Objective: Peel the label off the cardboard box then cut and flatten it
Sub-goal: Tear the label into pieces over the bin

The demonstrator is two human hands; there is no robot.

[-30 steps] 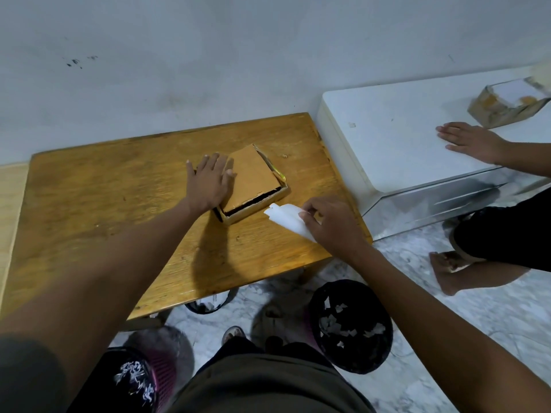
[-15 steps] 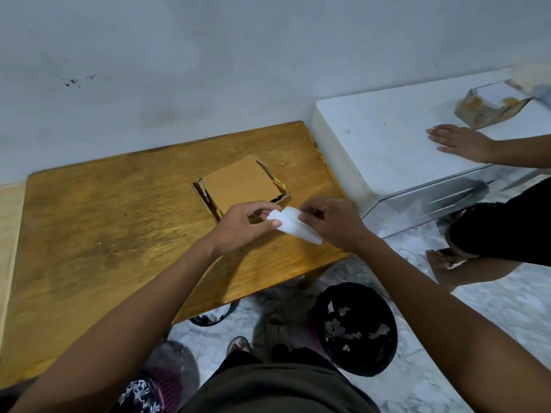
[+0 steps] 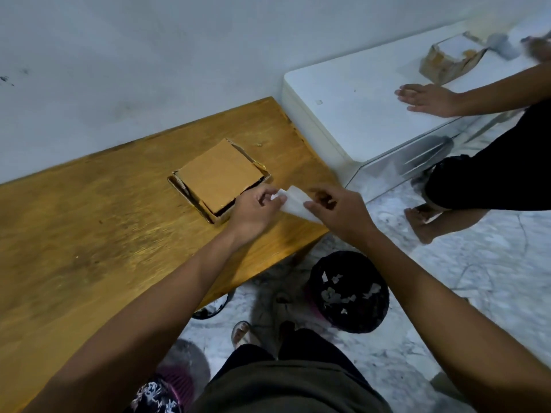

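Label [image 3: 293,202] off box, pinched between left hand [image 3: 253,211] and right hand [image 3: 338,211] above table edge. Thin, floppy, probably sticky (crumples easy). Cardboard box [image 3: 219,177] sits on wooden table [image 3: 89,234], light, stiffish, grab by edges.

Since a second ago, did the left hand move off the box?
Yes. The left hand left the cardboard box top and came toward the table's near edge, and now pinches the white label with the right hand.

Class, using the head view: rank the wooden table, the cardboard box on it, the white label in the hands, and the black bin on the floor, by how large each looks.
1. wooden table
2. black bin; nearer the camera, so unsure against the box
3. cardboard box
4. white label
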